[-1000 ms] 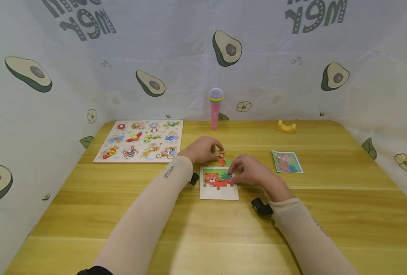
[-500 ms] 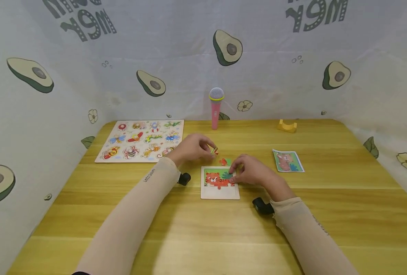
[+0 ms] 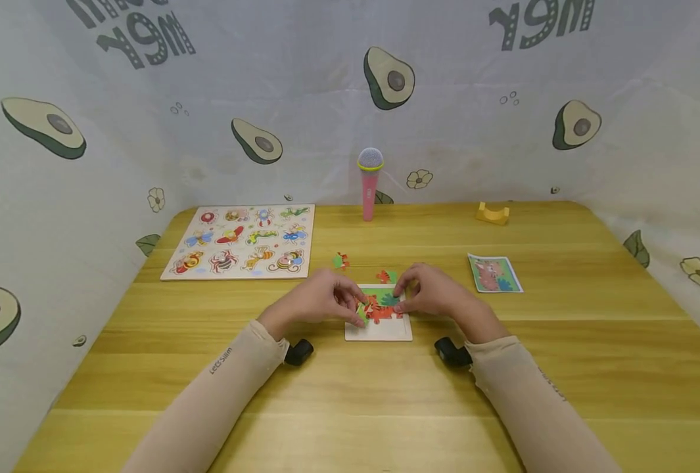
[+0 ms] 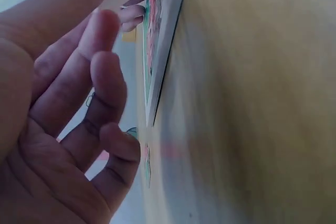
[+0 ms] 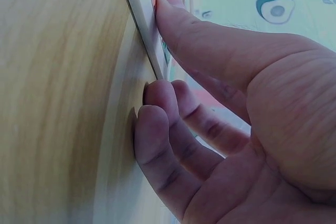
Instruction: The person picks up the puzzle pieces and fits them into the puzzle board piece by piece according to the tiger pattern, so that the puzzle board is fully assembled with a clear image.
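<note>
A small jigsaw puzzle board (image 3: 379,332) with a white frame lies flat at the table's middle, its upper part filled with an orange tiger on green. My left hand (image 3: 323,297) pinches a green and orange puzzle piece (image 3: 362,315) between thumb and fingers over the board's left side. At the board's right edge, my right hand (image 3: 435,295) grips it; the right wrist view shows the thumb (image 5: 170,3) on top and fingers curled by the edge. Beyond the board lie two loose pieces, a left piece (image 3: 341,261) and a right piece (image 3: 386,276).
A wooden insect puzzle (image 3: 240,243) lies at the back left. A pink toy microphone (image 3: 370,190) stands upright at the back, with a yellow curved block (image 3: 492,213) to its right. A picture card (image 3: 495,274) rests right of the hands on the wooden table (image 3: 350,394).
My left hand has come back from behind the board to its left side with a piece. One loose piece now lies farther left. The right hand keeps its place.
</note>
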### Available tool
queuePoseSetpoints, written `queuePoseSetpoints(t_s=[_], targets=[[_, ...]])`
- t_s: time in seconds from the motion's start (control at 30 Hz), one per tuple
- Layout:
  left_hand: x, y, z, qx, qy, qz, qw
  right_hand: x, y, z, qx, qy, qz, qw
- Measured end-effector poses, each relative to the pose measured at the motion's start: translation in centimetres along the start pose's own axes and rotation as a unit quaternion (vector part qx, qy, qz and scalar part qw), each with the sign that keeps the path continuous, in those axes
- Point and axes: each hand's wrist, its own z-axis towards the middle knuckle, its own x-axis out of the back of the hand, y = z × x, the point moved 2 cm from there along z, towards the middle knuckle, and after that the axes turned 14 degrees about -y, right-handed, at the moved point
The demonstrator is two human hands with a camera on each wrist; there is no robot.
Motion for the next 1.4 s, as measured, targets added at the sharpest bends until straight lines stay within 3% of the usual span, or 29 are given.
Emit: queuePoseSetpoints(t_s=[0.17, 0.33, 0.83, 1.03, 1.4], targets=[[-0.6, 0.5, -0.4, 0.031, -0.014, 0.054, 0.998, 0.3, 0.0, -0.3, 0.0, 0.005, 0.004, 1.0], [-0.6, 0.9, -0.5, 0.057, -0.023, 0.078, 0.995, 0.5, 0.1, -0.4, -0.004, 0.006, 0.001, 1.0], [-0.3, 1.0, -1.0, 0.074, -0.036, 0.141, 0.9866, 0.3, 0.0, -0.2, -0.011, 0.004, 0.005, 1.0], [-0.5, 1.1, -0.7, 0.052, -0.052, 0.147, 0.9864, 0.4, -0.1, -0.2, -0.012, 0.001, 0.006, 1.0], [-1.0, 0.6, -1.0, 0.068, -0.032, 0.128, 0.989, 0.0, 0.0, 0.3, -0.009, -0.001, -0.003, 1.0]])
